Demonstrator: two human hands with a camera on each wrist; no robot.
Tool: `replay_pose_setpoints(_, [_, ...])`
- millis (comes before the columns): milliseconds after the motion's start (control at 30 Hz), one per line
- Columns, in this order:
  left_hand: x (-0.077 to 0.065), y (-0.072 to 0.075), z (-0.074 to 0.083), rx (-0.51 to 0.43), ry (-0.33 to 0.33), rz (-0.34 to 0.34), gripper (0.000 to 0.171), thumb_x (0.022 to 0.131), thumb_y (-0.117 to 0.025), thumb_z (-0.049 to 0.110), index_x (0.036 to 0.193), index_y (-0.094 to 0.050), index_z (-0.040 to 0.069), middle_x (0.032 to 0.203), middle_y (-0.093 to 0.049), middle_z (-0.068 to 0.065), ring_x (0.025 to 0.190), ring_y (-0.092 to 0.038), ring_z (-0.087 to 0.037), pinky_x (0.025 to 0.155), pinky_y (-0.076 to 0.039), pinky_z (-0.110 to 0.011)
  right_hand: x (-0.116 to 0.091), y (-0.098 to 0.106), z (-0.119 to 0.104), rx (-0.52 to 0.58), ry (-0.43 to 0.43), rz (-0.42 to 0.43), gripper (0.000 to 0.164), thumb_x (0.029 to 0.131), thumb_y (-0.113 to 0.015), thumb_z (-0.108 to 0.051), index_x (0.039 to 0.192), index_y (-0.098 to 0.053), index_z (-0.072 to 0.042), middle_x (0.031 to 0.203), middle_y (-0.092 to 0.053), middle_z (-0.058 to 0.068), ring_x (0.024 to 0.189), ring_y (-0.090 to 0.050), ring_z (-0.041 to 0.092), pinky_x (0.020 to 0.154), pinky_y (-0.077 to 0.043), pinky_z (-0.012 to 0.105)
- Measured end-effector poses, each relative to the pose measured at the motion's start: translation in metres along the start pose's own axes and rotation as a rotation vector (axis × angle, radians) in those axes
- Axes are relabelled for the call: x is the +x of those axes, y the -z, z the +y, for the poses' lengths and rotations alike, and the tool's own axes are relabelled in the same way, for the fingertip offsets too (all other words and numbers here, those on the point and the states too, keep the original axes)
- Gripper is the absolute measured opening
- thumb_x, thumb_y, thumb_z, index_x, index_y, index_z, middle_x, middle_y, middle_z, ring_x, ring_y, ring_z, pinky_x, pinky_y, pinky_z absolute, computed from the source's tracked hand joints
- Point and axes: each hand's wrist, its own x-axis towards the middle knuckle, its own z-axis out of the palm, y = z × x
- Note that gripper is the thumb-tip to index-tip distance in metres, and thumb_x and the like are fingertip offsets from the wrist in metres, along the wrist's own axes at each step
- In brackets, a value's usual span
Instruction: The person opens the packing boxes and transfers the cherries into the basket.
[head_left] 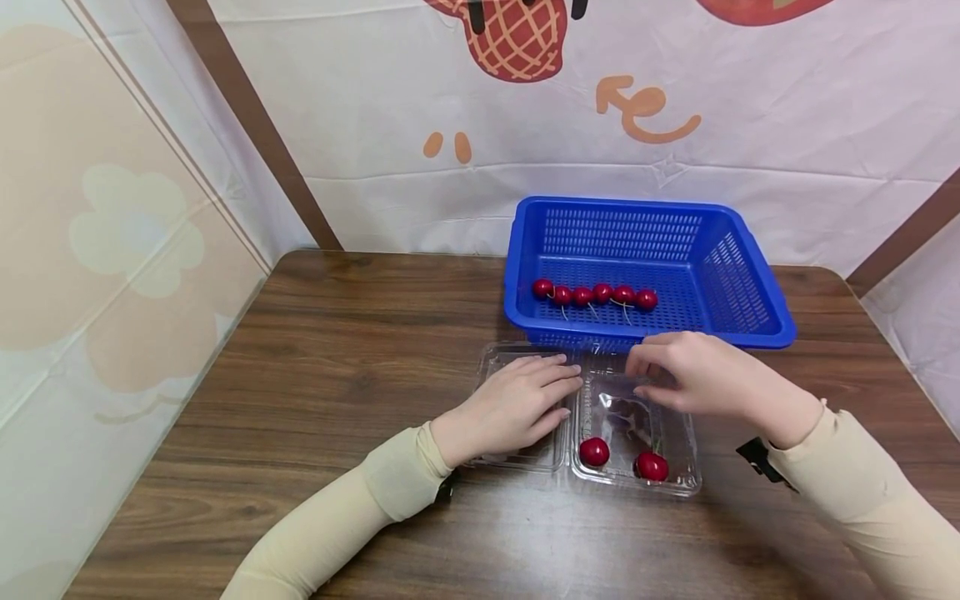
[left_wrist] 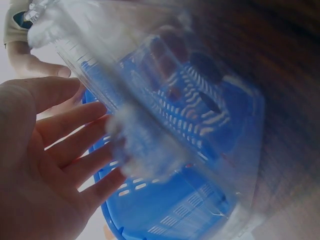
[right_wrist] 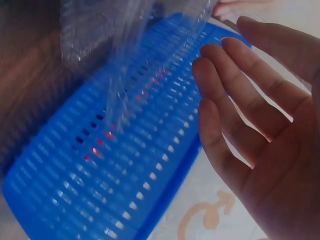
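A clear plastic clamshell box lies unfolded on the table. Its right half (head_left: 611, 417) contains two red cherries (head_left: 594, 452) near the front edge. My left hand (head_left: 513, 408) lies with extended fingers over the left half (head_left: 551, 457) of the box, hiding much of it. At the back right of the right half, my right hand (head_left: 701, 375) has loosely bent fingers and no visible object in them. The right wrist view shows that hand (right_wrist: 260, 125) with a bare palm and relaxed fingers. In the left wrist view, the fingers (left_wrist: 82, 137) reach toward the blurred clear plastic.
Directly behind the box stands a blue slotted basket (head_left: 750, 333), with several cherries (head_left: 582, 297) in a row along its front left. The brown wooden table (head_left: 337, 375) meets a printed cloth backdrop (head_left: 375, 125) at the back.
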Motion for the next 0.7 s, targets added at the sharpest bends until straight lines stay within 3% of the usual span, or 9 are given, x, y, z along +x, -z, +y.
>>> replay_pose_setpoints(300, [0.000,0.001,0.000,-0.004,0.000,-0.009,0.039,0.095,-0.053,0.031,0.128,-0.059,0.012,0.135,-0.057,-0.003,0.132,-0.046,-0.022,0.111,-0.035,-0.036,-0.001,-0.014,-0.004,0.000,0.054,-0.019,0.016,0.075,-0.077,-0.017,0.086,-0.066,-0.019,0.081,-0.066,-0.007,0.073,-0.065,0.007,0.064,-0.055,0.025])
replay_pose_setpoints(700, [0.001,0.002,0.001,-0.015,0.006,-0.018,0.039,0.095,-0.053,0.031,0.129,-0.059,0.012,0.135,-0.056,-0.003,0.132,-0.046,-0.022,0.112,-0.034,-0.036,0.003,-0.024,-0.017,0.029,0.058,-0.121,0.017,0.074,-0.078,-0.021,0.086,-0.066,-0.019,0.082,-0.065,-0.010,0.072,-0.061,0.005,0.065,-0.054,0.024])
